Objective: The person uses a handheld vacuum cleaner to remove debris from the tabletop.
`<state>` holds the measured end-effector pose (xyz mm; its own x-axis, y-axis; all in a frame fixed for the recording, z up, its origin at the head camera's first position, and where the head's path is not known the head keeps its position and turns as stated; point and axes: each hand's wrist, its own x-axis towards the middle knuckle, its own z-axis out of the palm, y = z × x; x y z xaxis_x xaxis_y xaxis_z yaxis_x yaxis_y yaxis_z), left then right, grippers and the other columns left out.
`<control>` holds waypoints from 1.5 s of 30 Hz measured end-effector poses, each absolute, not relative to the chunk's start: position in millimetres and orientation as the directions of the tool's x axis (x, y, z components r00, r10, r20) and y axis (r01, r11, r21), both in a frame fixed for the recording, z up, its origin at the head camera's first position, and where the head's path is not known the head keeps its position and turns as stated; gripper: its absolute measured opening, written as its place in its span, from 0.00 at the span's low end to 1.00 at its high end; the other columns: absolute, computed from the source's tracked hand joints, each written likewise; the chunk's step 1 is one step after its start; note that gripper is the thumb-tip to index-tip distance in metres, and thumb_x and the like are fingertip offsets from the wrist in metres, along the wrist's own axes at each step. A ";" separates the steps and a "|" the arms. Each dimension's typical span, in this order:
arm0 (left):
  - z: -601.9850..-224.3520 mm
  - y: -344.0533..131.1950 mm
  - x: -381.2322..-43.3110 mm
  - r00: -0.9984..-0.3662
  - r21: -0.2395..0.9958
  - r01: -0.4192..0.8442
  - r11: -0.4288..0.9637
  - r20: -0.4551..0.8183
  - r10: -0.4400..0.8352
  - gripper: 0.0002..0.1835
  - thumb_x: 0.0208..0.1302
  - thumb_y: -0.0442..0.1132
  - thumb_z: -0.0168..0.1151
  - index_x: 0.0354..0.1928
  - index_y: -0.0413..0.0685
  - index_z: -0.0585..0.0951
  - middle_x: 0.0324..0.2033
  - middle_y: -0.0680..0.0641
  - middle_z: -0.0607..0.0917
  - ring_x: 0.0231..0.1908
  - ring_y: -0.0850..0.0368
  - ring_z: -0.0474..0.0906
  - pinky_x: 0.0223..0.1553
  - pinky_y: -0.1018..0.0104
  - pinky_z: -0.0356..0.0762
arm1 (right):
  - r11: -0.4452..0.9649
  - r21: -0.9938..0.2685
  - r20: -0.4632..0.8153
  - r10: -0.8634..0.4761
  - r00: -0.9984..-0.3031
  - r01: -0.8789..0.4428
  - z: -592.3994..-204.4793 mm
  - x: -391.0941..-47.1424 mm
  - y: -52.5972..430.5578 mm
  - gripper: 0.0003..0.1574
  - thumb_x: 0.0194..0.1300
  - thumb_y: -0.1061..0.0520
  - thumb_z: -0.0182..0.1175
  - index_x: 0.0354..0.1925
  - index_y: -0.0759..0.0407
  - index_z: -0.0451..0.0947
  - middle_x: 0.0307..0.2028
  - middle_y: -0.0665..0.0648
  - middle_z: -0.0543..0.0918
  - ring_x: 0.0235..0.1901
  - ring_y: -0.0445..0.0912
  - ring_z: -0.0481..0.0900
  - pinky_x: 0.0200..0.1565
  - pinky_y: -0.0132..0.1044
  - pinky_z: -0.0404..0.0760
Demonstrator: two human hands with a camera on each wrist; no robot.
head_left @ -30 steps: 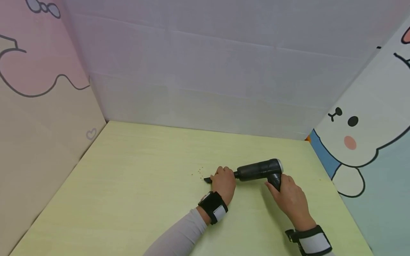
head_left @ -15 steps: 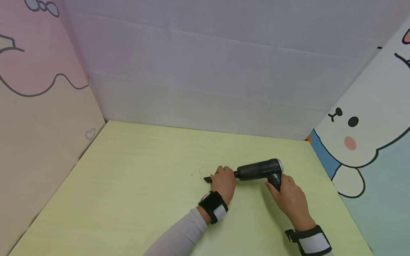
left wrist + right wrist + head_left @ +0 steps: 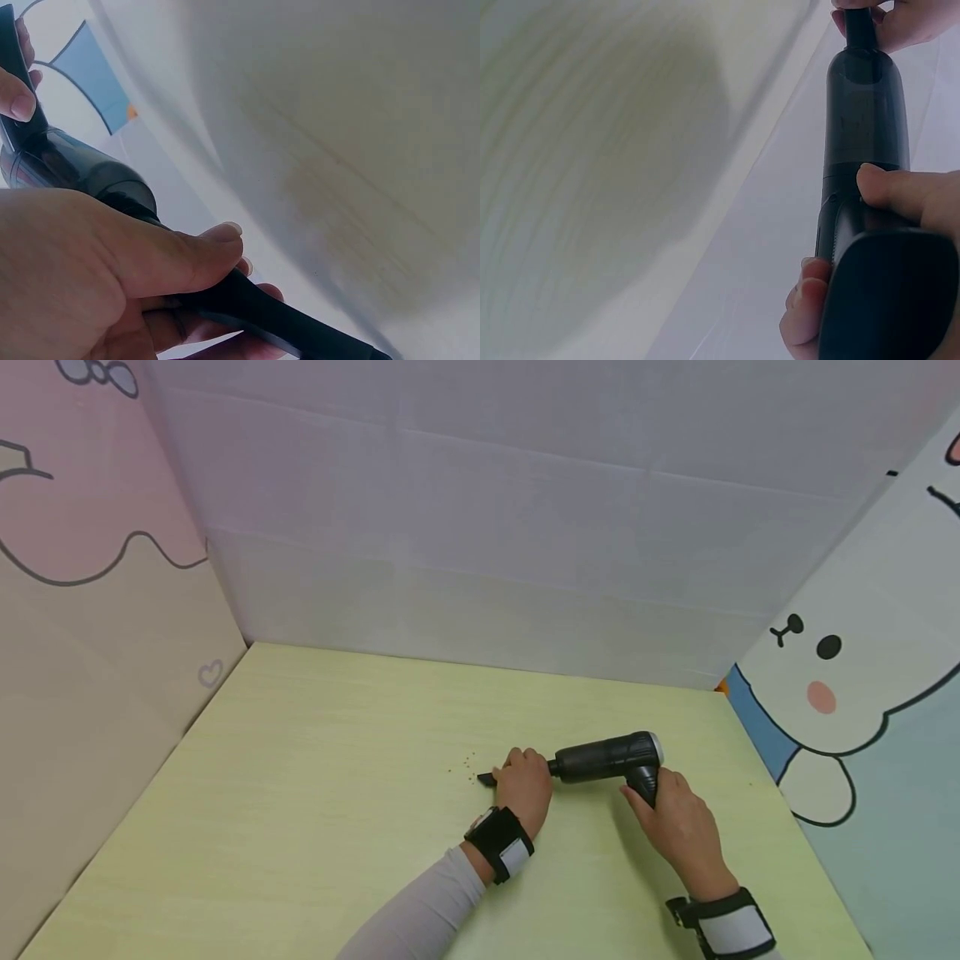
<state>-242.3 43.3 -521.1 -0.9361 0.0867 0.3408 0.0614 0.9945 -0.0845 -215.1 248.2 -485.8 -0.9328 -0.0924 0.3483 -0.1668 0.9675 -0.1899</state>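
The left grip (image 3: 523,795) curls round the slim black nozzle (image 3: 486,781) of a handheld vacuum (image 3: 600,760), just right of the middle of the head view and below its centre; in the left wrist view its thumb (image 3: 202,259) lies along the top of the nozzle and fingers show beneath. The right grip (image 3: 681,828), lower right of the head view, is wrapped round the vacuum's handle (image 3: 642,785). In the right wrist view its thumb (image 3: 889,191) lies against the dark body, below the see-through cup (image 3: 866,112).

The vacuum slants slightly, body to the right and nozzle tip to the left. The tip lies near some small brownish specks (image 3: 468,766) on the pale yellow tabletop (image 3: 300,793); whether it touches the surface I cannot tell. A shadow falls below the body.

Each wrist wears a black-and-white band, the left one (image 3: 498,845) above a light grey sleeve (image 3: 420,910). A pale sheet (image 3: 480,527) fills the upper frame, a pink and cream panel (image 3: 97,693) the left edge, and a panel with a cartoon animal (image 3: 862,710) the right.
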 end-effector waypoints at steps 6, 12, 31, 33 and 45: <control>-522.4 41.6 -242.6 -0.932 -0.107 0.065 0.992 0.348 0.098 0.09 0.68 0.48 0.67 0.38 0.50 0.86 0.32 0.48 0.82 0.35 0.53 0.81 0.39 0.57 0.89 | 0.967 -0.190 0.353 -0.095 -0.931 -0.170 -486.4 -215.6 246.7 0.33 0.62 0.48 0.72 0.43 0.77 0.72 0.29 0.66 0.76 0.19 0.50 0.70 0.17 0.41 0.68; -524.0 40.1 -242.5 -0.925 -0.120 0.062 0.991 0.367 0.102 0.09 0.67 0.47 0.68 0.38 0.50 0.86 0.32 0.48 0.82 0.36 0.53 0.81 0.39 0.57 0.88 | 0.963 -0.183 0.380 -0.115 -0.918 -0.197 -487.9 -216.0 246.0 0.32 0.61 0.49 0.73 0.41 0.77 0.72 0.27 0.64 0.75 0.17 0.49 0.68 0.16 0.39 0.65; -524.9 36.1 -242.7 -0.921 -0.108 0.060 0.992 0.376 0.096 0.09 0.67 0.47 0.68 0.37 0.50 0.85 0.31 0.48 0.81 0.35 0.53 0.81 0.40 0.58 0.88 | 0.968 -0.178 0.363 -0.105 -0.926 -0.180 -487.7 -218.2 242.0 0.33 0.62 0.48 0.72 0.42 0.77 0.71 0.28 0.66 0.75 0.18 0.50 0.69 0.16 0.40 0.66; -525.6 35.7 -242.9 -0.920 -0.109 0.059 0.992 0.381 0.096 0.09 0.66 0.47 0.68 0.37 0.50 0.85 0.31 0.48 0.81 0.34 0.53 0.81 0.40 0.58 0.88 | 0.968 -0.180 0.359 -0.104 -0.928 -0.178 -487.7 -218.3 241.6 0.33 0.62 0.48 0.72 0.43 0.77 0.71 0.28 0.66 0.75 0.18 0.50 0.69 0.16 0.39 0.66; -523.1 35.4 -244.1 -0.914 -0.113 0.052 0.992 0.395 0.093 0.09 0.66 0.48 0.68 0.37 0.50 0.86 0.31 0.48 0.82 0.34 0.54 0.81 0.40 0.58 0.88 | 0.970 -0.179 0.343 -0.093 -0.935 -0.163 -487.7 -219.2 241.0 0.33 0.63 0.48 0.71 0.43 0.77 0.71 0.28 0.66 0.75 0.18 0.50 0.69 0.16 0.39 0.66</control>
